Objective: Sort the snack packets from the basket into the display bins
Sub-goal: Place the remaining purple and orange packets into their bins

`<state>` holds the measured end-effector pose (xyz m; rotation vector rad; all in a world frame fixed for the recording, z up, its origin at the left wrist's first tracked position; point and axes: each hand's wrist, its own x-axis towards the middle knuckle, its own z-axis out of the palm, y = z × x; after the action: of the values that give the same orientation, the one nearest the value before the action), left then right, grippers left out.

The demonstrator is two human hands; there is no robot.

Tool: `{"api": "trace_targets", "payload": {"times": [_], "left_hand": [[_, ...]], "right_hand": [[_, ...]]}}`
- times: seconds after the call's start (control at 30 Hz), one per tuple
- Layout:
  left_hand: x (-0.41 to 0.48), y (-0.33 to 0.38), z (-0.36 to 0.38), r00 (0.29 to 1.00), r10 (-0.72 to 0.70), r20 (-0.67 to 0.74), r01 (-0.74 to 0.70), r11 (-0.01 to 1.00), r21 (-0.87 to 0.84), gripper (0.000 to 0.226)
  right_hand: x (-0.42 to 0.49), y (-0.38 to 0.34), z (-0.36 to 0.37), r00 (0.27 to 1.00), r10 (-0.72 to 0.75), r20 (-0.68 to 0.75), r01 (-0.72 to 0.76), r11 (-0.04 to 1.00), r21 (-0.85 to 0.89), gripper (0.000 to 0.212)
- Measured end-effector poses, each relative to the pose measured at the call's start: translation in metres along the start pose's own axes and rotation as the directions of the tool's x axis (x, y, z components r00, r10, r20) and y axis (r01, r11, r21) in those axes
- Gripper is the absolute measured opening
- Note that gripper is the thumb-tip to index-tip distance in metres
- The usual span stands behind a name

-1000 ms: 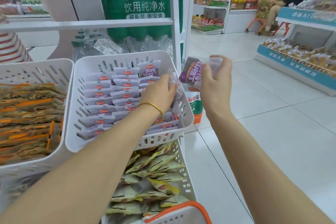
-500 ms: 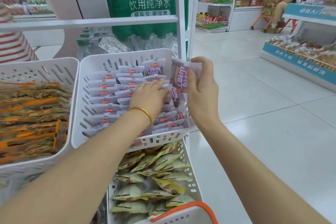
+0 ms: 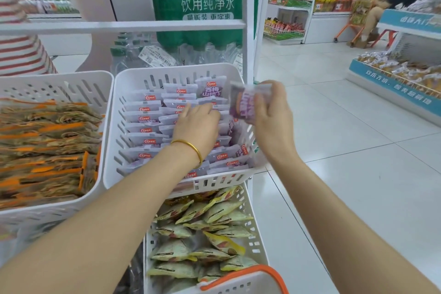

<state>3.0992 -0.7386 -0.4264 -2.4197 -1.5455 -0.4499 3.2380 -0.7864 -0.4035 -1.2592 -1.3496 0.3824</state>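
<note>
- Purple-and-clear plastic marks the snack packet (image 3: pixel 247 102), pinched in the right hand (image 3: pixel 269 117) with thumb and fingers closed on its right half; it is motion-blurred, so the print cannot be read.
- Its long axis stands roughly upright, tipped a little toward one o'clock, and it hangs just above the right rim of the white display bin (image 3: pixel 176 71), not yet inside.
- From the grip, the open place in the bin lies toward eight o'clock: down and left, over the rim and into the right-hand row of matching packets (image 3: pixel 148 112).
- Spread flat with fingers apart, the left hand (image 3: pixel 198 124) presses on the stacked rows near the bin's middle and clasps nothing; it seems to be holding the rows back.
- Between the two hands, a narrow gap shows at the bin's right wall, and I judge that the coming move turns on this gap.
- Nearer the gap is the right hand, so the packet likely goes in on edge, like its neighbours.
- Orange-rimmed, the basket (image 3: pixel 241 279) sits at six o'clock, well apart from both hands.
</note>
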Motion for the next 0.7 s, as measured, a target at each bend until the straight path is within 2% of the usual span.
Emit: {"api": "trace_targets", "payload": {"times": [0.1, 0.17, 0.23, 0.33, 0.37, 0.43, 0.47, 0.57, 0.6, 0.7], "left_hand": [[-0.002, 0.008, -0.001, 0.991, 0.126, 0.043, -0.12, 0.984, -0.129, 0.043], [-0.003, 0.014, 0.0, 0.971, 0.204, 0.124, -0.187, 0.973, -0.138, 0.047], [-0.005, 0.015, 0.005, 0.96, 0.224, 0.168, -0.203, 0.97, -0.133, 0.044], [-0.006, 0.012, 0.003, 0.962, 0.253, 0.1, -0.229, 0.952, -0.204, 0.047], [-0.006, 0.01, 0.001, 0.966, 0.257, 0.02, -0.245, 0.939, -0.243, 0.051], [0.002, 0.004, 0.001, 0.966, 0.226, -0.122, -0.247, 0.946, -0.208, 0.055], [0.006, 0.002, 0.0, 0.973, 0.203, -0.108, -0.219, 0.962, -0.162, 0.055], [0.013, -0.002, 0.003, 0.979, 0.114, 0.169, -0.113, 0.993, -0.016, 0.049], [0.014, -0.003, 0.004, 0.971, 0.095, 0.22, -0.101, 0.995, 0.017, 0.048], [0.016, -0.007, 0.005, 0.963, 0.027, 0.267, -0.047, 0.997, 0.068, 0.049]], "right_hand": [[0.018, 0.003, -0.011, 0.981, 0.049, -0.187, -0.037, 0.997, 0.066, 0.011], [0.025, 0.003, -0.013, 0.973, 0.095, -0.208, -0.082, 0.994, 0.07, 0.012], [0.031, 0.0, -0.009, 0.979, 0.066, -0.191, -0.064, 0.998, 0.014, 0.014], [0.048, -0.007, 0.006, 0.993, -0.005, -0.12, -0.02, 0.978, -0.209, 0.016], [0.053, -0.009, 0.012, 0.995, -0.014, -0.104, -0.021, 0.945, -0.327, 0.017], [0.06, -0.01, 0.021, 0.996, -0.043, -0.083, -0.011, 0.83, -0.557, 0.017], [0.062, -0.01, 0.024, 0.996, -0.049, -0.068, -0.003, 0.788, -0.616, 0.017], [0.059, -0.01, 0.03, 0.998, -0.057, 0.022, 0.057, 0.737, -0.674, 0.027], [0.059, -0.01, 0.032, 0.995, -0.083, 0.047, 0.092, 0.705, -0.703, 0.033], [0.062, -0.005, 0.035, 0.978, -0.163, 0.127, 0.2, 0.584, -0.787, 0.033]]}}
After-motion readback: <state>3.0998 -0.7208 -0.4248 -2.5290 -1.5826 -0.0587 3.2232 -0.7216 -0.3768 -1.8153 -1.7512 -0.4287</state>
